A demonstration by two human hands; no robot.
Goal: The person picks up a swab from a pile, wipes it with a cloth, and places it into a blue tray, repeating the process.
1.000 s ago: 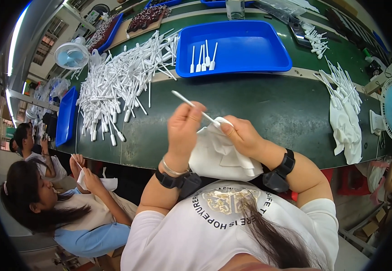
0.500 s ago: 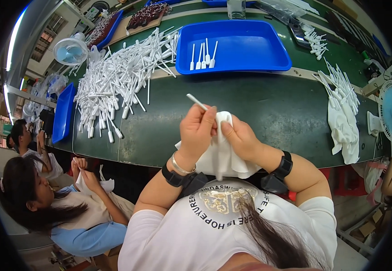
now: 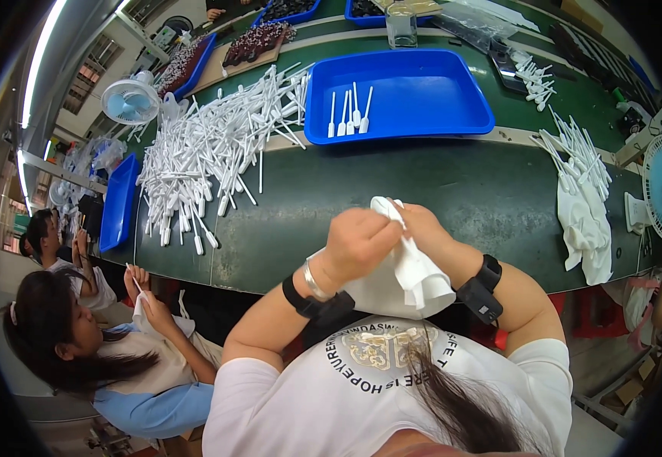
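Observation:
My left hand [image 3: 363, 242] is closed at the edge of a white cloth [image 3: 421, 276], its fingertips pressed into the folds. My right hand [image 3: 425, 228] grips the same cloth from the other side, partly covered by it. The cloth hangs down in front of my chest. The stick seen earlier is now out of sight. Beyond my hands, a blue tray [image 3: 438, 114] holds several white sticks with wider ends [image 3: 348, 126], lying side by side at its left. A big heap of similar white sticks [image 3: 220, 145] covers the table left of the tray.
At the right, more sticks [image 3: 575, 152] lie partly over a white cloth [image 3: 586, 228]. A fan [image 3: 661, 179] stands at the right edge, another fan [image 3: 131, 100] at the far left. Another blue tray [image 3: 120, 206] borders the heap. A person [image 3: 118, 335] sits at my left.
The white stick pointing out of my left hand has gone from sight. My left hand has turned into a fist and moved down and right against the cloth. The view has shifted slightly.

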